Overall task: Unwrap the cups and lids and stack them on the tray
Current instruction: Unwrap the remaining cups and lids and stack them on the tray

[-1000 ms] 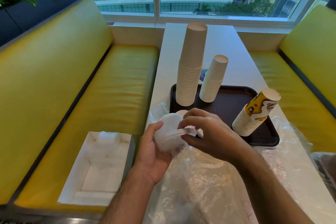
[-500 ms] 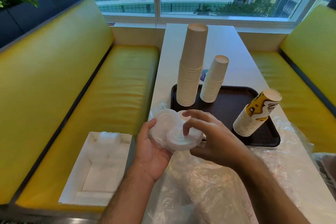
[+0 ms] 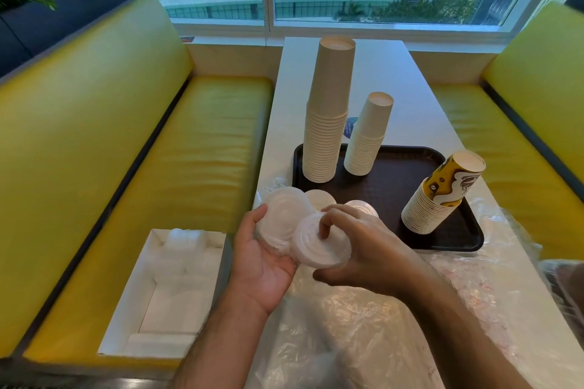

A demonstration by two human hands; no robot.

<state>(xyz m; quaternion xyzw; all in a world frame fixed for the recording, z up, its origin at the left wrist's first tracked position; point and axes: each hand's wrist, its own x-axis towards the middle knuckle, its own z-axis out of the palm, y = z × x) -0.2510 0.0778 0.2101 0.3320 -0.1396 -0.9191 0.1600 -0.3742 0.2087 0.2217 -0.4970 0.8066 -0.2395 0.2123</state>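
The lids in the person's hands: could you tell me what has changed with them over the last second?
The right hand has pulled one batch of lids out to the right and turned it flat side up, apart from the lids that the left hand grips. Both hands keep their hold. The three cup stacks and the tray stayed as they were.

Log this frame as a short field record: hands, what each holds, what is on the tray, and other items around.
left hand: grips a stack of white lids
right hand: pinches a second bunch of lids, partly overlapping the first
tray: dark, on the white table
on tray: tall cup stack, shorter cup stack, leaning yellow-printed cup stack, a few loose lids at the near edge
wrapping: clear plastic spread on the near table
bench: open white box on the yellow seat
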